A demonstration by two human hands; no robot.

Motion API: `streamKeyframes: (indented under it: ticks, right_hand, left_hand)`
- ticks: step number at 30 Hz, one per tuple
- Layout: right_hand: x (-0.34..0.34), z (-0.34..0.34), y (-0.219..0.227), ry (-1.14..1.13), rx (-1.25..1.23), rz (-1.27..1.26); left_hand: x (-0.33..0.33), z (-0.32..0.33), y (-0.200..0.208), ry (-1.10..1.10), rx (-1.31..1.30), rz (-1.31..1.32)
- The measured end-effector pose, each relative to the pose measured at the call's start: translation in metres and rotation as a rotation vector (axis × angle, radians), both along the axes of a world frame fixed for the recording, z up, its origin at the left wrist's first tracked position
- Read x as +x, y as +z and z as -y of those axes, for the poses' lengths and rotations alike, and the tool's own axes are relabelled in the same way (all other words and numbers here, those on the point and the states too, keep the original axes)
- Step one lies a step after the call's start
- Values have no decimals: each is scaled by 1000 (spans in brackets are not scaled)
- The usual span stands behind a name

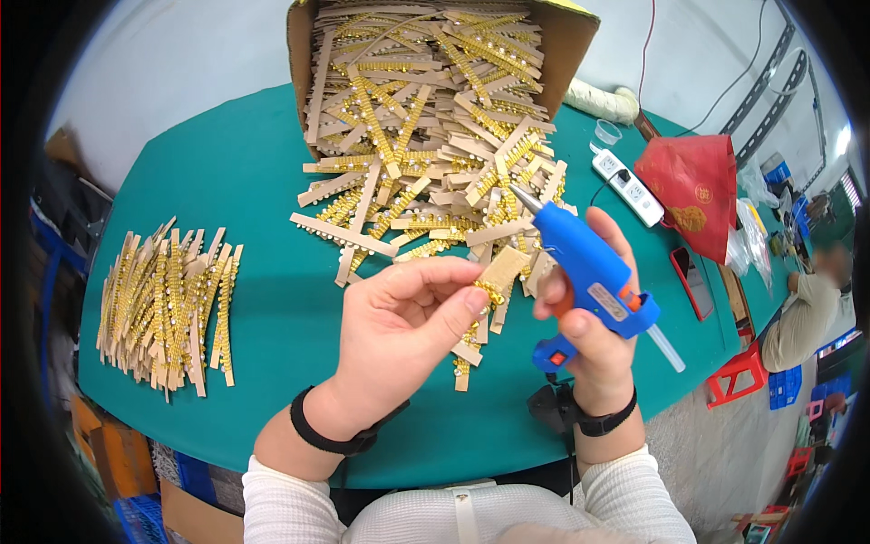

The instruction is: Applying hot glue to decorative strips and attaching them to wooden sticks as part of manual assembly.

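Item: my left hand (403, 317), fingers curled shut around a cardboard strip (485, 304) edged with gold beads, held up above the green surface (263, 299) with its lower end hanging toward the surface edge.

Item: my right hand (589, 317), fingers wrapped tight on a blue glue gun (584, 267), one finger at the orange trigger, nozzle pointing up and left, just beside the top of the strip (whether the tip touches it, I cannot tell).

Item: loose heap of like strips (426, 172), spilling from a tipped cardboard box (562, 41) at the far side of the surface.

Item: neat stack of strips (168, 304), well apart at my left.

Item: white power strip (628, 188), red bag (693, 181) and phone (693, 283) at my right.

Item: another person (807, 313) seated beyond the right edge.
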State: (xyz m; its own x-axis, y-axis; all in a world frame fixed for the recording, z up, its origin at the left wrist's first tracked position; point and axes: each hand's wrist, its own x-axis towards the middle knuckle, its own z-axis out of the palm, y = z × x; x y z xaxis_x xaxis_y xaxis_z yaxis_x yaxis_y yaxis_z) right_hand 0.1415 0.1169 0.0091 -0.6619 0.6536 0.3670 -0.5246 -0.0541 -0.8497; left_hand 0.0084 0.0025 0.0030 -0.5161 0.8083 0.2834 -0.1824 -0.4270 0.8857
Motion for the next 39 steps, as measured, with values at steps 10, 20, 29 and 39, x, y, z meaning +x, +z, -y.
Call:
streamKeyframes:
  ticks: [10,20,29,39]
  right_hand:
    - [-7,12,-9,-42,76,61]
    - [-16,20,-12,-216,146,-30]
    - [-9,2,-16,-97,3,-73]
    - [-17,15,-15,-17,-60,96]
  left_hand:
    - [13,-4,-10,-65,25,-102]
    - [14,-5,-9,-44,48,-181]
    - [6,-8,-8,-95,9,65]
    - [8,-9,-11,-51,111,66]
